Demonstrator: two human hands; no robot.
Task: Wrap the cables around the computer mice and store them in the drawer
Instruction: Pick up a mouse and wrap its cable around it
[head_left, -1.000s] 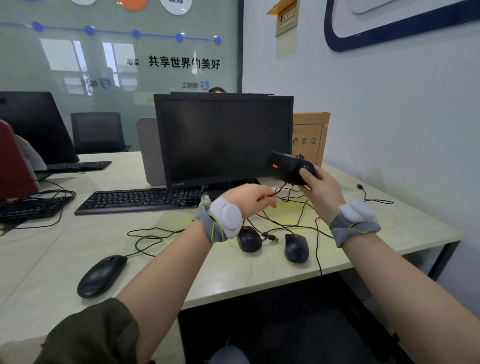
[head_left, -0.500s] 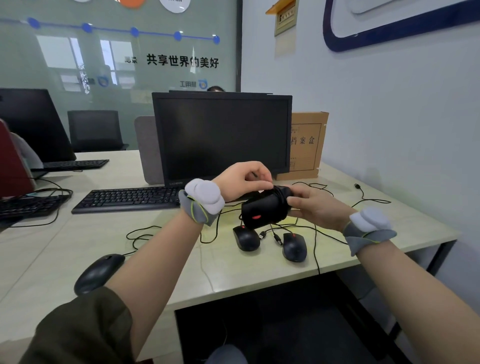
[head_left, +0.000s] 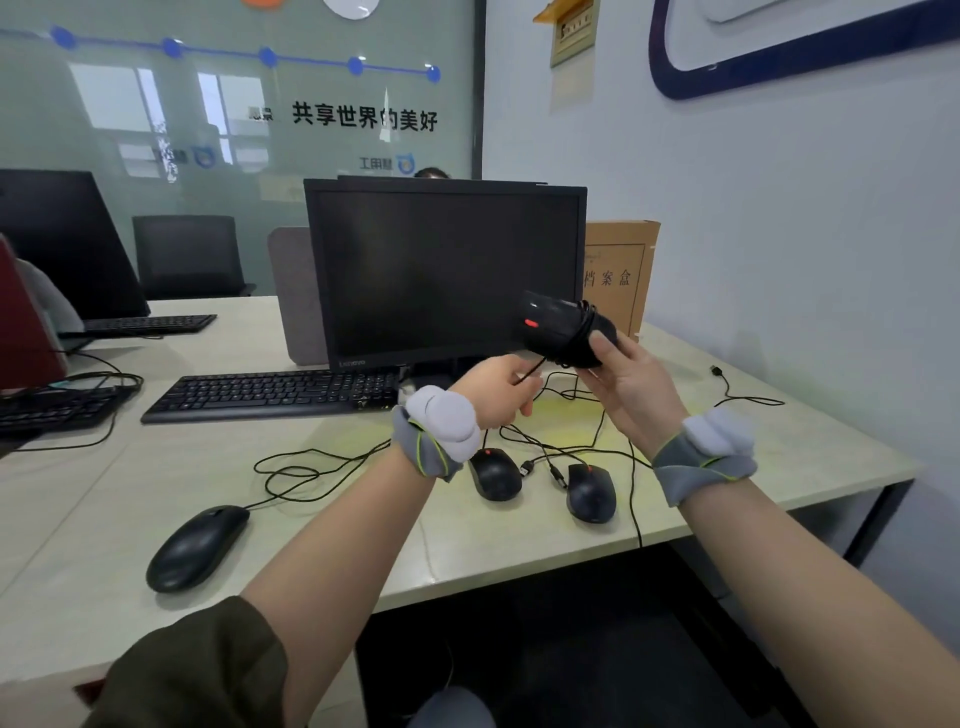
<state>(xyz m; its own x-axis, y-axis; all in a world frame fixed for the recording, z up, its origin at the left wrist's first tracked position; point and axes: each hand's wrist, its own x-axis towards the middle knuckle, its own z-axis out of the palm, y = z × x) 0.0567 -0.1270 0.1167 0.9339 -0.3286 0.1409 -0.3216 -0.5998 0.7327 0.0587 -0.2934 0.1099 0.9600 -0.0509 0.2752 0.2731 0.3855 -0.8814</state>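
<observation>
- The monitor (head_left: 445, 270) stands at 12 o'clock on the desk (head_left: 130, 499), with the keyboard (head_left: 270, 395) before it.
- A box (head_left: 621, 275) stands at 1 o'clock, right of the monitor.
- Two mice (head_left: 496, 473) (head_left: 591, 491) lie side by side before the keyboard's right end.
- A third mouse (head_left: 195, 545) lies at 9 o'clock, near the front edge.
- Loose cables (head_left: 311, 467) lie between them.

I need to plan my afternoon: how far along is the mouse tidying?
Nothing stored yet. The right hand holds one mouse while the left hand winds its cable. Three mice wait unwrapped on the desk; no drawer visible.
</observation>
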